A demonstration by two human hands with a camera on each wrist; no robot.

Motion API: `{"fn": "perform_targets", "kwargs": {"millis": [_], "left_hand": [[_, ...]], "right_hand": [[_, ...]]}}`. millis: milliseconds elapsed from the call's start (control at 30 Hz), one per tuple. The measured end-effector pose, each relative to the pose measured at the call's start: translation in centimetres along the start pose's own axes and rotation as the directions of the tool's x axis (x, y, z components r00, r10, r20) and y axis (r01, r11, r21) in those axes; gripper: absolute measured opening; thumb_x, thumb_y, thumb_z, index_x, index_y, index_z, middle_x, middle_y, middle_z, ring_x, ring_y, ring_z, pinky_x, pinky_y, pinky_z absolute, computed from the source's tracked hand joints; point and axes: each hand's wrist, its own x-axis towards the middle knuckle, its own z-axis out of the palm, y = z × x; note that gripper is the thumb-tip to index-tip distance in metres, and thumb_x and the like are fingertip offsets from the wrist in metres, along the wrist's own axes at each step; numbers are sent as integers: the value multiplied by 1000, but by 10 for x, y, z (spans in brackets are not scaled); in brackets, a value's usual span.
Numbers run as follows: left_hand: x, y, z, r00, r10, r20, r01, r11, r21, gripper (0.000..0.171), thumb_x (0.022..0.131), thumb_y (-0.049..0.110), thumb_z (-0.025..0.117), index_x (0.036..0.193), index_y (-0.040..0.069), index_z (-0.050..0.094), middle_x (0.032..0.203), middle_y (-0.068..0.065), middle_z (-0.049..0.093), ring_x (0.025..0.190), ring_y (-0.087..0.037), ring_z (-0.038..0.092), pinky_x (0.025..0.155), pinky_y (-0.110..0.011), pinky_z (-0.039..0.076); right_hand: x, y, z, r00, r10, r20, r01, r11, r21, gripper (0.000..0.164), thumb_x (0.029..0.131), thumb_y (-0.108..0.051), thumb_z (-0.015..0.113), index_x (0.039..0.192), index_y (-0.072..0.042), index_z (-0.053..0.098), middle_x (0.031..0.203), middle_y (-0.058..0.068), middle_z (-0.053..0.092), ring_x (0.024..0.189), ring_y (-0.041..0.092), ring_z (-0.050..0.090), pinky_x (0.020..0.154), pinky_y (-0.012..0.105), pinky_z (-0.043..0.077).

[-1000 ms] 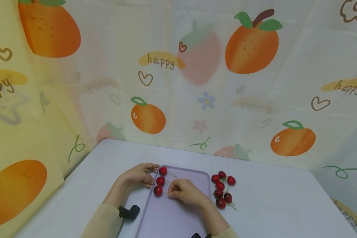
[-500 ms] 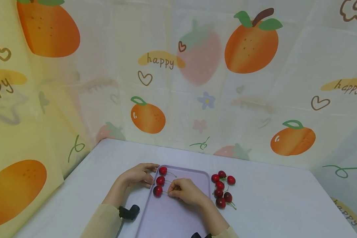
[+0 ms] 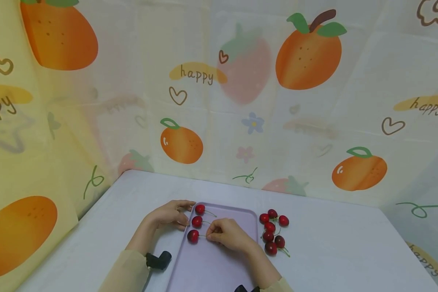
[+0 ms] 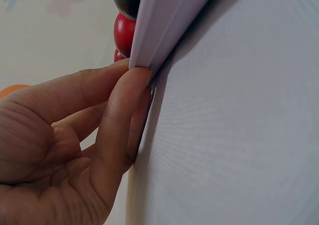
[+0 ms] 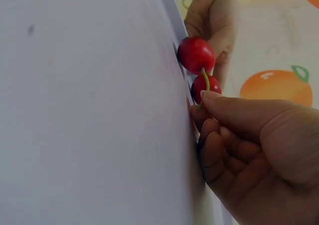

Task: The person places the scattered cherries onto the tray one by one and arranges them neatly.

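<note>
A lilac rectangular tray (image 3: pixel 211 267) lies on the table with a column of three red cherries along its left side. The nearest of these cherries (image 3: pixel 193 236) has its stem pinched between thumb and forefinger of my right hand (image 3: pixel 228 234); its fruit sits at the tray's left side. In the right wrist view the green stem of that cherry (image 5: pixel 196 55) runs to the thumb tip. My left hand (image 3: pixel 170 215) holds the tray's left rim near the far corner. The left wrist view shows its thumb (image 4: pixel 117 105) against the tray's outer wall (image 4: pixel 162 23).
Right of the tray lies a loose group of several cherries (image 3: pixel 271 248) with green stems on the white table (image 3: pixel 332 251). Behind the table hangs a fruit-printed curtain (image 3: pixel 219 134). Black wrist devices (image 3: pixel 158 260) sit on both arms.
The nearest cherry on the tray has shifted slightly toward me as its stem is held. Both hands stay almost where they were.
</note>
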Motion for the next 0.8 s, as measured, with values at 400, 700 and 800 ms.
{"fn": "perform_targets", "kwargs": {"millis": [400, 700, 800], "left_hand": [[1, 0, 1, 1000, -17, -12, 17, 1000, 20, 69, 78, 0, 66, 144, 6, 48, 140, -22, 46, 78, -17, 63, 72, -31, 63], [-2, 1, 2, 1000, -11, -21, 12, 999, 31, 70, 77, -1, 66, 144, 6, 48, 139, -21, 46, 78, -17, 63, 72, -31, 63], [-2, 2, 2, 999, -20, -27, 21, 999, 32, 69, 78, 0, 67, 144, 6, 48, 139, -21, 46, 78, -18, 63, 72, -30, 63]], "right_hand": [[0, -1, -1, 1000, 16, -3, -16, 1000, 24, 5, 88, -11, 70, 89, -7, 73, 76, 5, 69, 58, 1, 53, 53, 15, 46], [-3, 1, -6, 999, 30, -37, -29, 999, 28, 7, 88, -14, 69, 91, -10, 74, 81, 3, 72, 65, 1, 55, 60, 16, 49], [-4, 2, -10, 998, 27, -62, -26, 1000, 13, 8, 89, -15, 68, 92, -12, 75, 86, 2, 73, 72, 0, 57, 67, 15, 51]]}}
